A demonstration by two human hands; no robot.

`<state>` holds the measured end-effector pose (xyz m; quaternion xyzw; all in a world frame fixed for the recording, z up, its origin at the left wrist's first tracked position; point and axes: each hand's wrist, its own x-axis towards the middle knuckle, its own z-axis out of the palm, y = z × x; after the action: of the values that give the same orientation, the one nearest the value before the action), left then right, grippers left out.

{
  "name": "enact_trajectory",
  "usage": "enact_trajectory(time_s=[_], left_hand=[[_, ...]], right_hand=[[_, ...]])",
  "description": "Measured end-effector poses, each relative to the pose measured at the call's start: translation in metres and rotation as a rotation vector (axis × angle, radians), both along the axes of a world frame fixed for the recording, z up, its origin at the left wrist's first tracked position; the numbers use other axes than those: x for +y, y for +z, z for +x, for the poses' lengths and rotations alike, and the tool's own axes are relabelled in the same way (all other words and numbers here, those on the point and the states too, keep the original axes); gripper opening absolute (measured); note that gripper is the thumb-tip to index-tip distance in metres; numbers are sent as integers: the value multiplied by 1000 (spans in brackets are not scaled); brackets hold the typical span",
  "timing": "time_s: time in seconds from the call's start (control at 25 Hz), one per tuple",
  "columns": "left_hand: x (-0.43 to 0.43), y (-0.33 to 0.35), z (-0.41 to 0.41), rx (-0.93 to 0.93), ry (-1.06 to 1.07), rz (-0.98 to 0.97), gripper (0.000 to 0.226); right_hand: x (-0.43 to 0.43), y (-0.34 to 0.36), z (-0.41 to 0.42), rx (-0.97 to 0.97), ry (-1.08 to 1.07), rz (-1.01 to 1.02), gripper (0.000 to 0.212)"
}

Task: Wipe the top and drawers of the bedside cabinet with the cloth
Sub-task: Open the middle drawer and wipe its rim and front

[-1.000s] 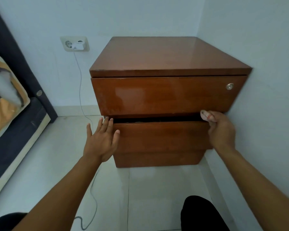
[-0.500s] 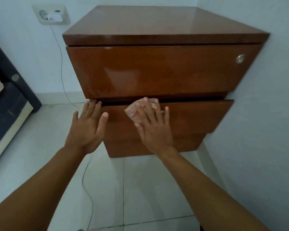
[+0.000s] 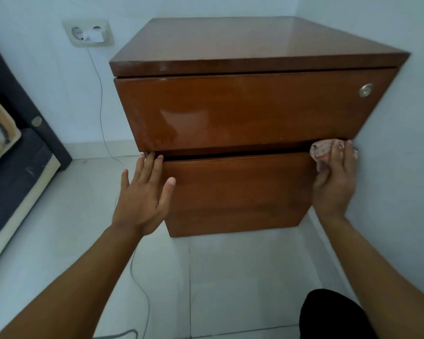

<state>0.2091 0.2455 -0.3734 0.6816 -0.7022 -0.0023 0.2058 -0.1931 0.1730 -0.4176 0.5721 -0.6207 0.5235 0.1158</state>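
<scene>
The glossy brown bedside cabinet (image 3: 242, 42) stands in the room corner, its right side against the wall. The upper drawer (image 3: 242, 108) has a round metal lock at its right. The lower drawer (image 3: 235, 189) shows a dark gap along its top edge. My right hand (image 3: 334, 182) presses a crumpled pinkish patterned cloth (image 3: 322, 150) against the lower drawer's upper right corner. My left hand (image 3: 142, 194) lies flat with fingers spread on the lower drawer's left edge, fingertips at the gap.
A wall socket (image 3: 88, 33) with a white plug sits left of the cabinet; its thin cable (image 3: 101, 99) runs down the wall and across the tiled floor (image 3: 71, 228). A dark bed frame with bedding (image 3: 12, 167) is at the left. A dark trouser knee (image 3: 328, 316) shows at bottom right.
My right hand has slid the cloth from the middle of the lower drawer's top edge to its right end. The left hand has stayed at the drawer's left edge.
</scene>
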Motion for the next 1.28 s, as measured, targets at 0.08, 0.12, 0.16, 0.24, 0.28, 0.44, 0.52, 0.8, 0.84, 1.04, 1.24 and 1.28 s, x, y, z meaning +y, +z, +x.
enact_trajectory(time_s=[0.08,0.12,0.16,0.24,0.28,0.44,0.52,0.8,0.84,1.04,1.24,1.28], left_hand=[[0,-3,-3,19,10,-20,78],[0,-4,-3,26,13,-26,79],[0,-4,-2,28,12,-29,79],[0,-4,-1,15,9,-33,80],[0,-4,0,3,10,-38,79],[0,-4,-1,6,6,-51,77],[0,-6,0,14,5,-58,77],[0,-18,-7,-80,66,-103,79],[0,-21,-9,-108,87,-117,80],[-7,-35,-20,-146,188,-183,83],[-13,-42,-15,-164,147,-212,83],[-14,-44,-14,-170,143,-221,83]], right_hand=[[15,0,68,9,97,-125,52],[23,-5,112,77,192,-144,53],[28,-13,157,164,286,-124,54],[33,-32,233,334,385,-21,54],[31,-37,254,363,392,19,56],[13,-50,230,431,331,30,74],[5,-59,185,418,274,35,70],[-1,-71,24,138,-32,291,71],[0,-66,13,36,-30,309,69],[2,-48,26,-125,52,192,76],[18,-49,146,428,374,28,85],[17,-55,174,530,423,24,79]])
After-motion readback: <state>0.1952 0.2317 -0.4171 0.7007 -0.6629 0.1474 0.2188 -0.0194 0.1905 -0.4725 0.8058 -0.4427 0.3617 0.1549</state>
